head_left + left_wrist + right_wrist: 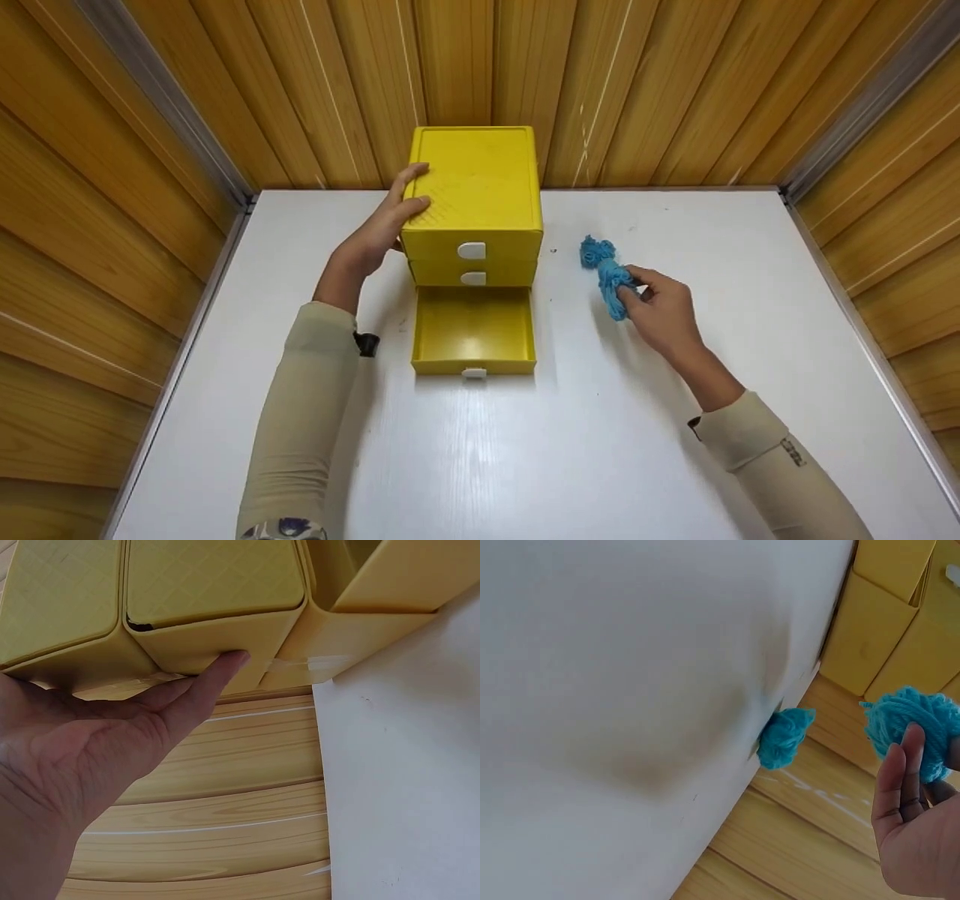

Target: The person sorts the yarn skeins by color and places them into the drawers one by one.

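Note:
A yellow three-drawer box (pixel 480 176) stands at the back of the white table, its bottom drawer (pixel 442 367) pulled out with nothing visible inside. My left hand (pixel 373 234) rests against the box's left side, with fingertips on the top edge; in the left wrist view, extended fingers (pixel 199 694) touch the side panel. To the right of the box, my right hand (pixel 666 311) pinches a blue yarn ball (pixel 613 281) between thumb and fingers, above the table. Just beyond it lies a second blue yarn ball (pixel 596 251), also visible on the tabletop in the right wrist view.
The white table (pixel 480 465) meets wood-patterned walls (pixel 637 90) at the back and both sides, with metal strips along the corners. White tabs (pixel 472 250) mark the drawer fronts. Small dark specks dot the tabletop.

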Tool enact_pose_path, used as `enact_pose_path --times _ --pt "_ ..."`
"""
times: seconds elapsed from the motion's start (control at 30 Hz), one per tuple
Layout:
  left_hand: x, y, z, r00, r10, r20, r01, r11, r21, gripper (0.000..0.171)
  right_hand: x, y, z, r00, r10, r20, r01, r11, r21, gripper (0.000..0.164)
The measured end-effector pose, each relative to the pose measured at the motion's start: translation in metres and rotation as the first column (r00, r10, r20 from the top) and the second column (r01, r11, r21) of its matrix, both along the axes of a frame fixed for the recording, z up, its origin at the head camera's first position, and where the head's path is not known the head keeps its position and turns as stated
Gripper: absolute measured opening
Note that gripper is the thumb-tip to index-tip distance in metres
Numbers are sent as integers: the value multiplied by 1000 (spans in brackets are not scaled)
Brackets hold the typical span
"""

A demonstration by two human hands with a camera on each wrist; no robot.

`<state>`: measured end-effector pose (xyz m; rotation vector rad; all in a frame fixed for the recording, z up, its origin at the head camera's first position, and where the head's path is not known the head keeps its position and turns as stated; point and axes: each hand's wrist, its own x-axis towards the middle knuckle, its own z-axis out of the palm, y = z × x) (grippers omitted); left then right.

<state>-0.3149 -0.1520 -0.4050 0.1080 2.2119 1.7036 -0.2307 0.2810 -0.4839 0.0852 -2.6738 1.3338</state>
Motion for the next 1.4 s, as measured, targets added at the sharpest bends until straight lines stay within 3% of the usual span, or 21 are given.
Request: enact_pose_path --times 0.33,0.67,1.4 --pt "1 -1 -1 1000 5 12 -5 1000 6 60 10 -42 12 987 154 -40 -153 987 41 36" --pt "1 0 0 1000 -7 1 7 1000 13 60 18 -73 29 948 292 -123 -286 956 67 30" --pt "0 3 3 1000 -5 -5 6 1000 22 58 21 -110 36 907 388 -166 -388 921 37 28"
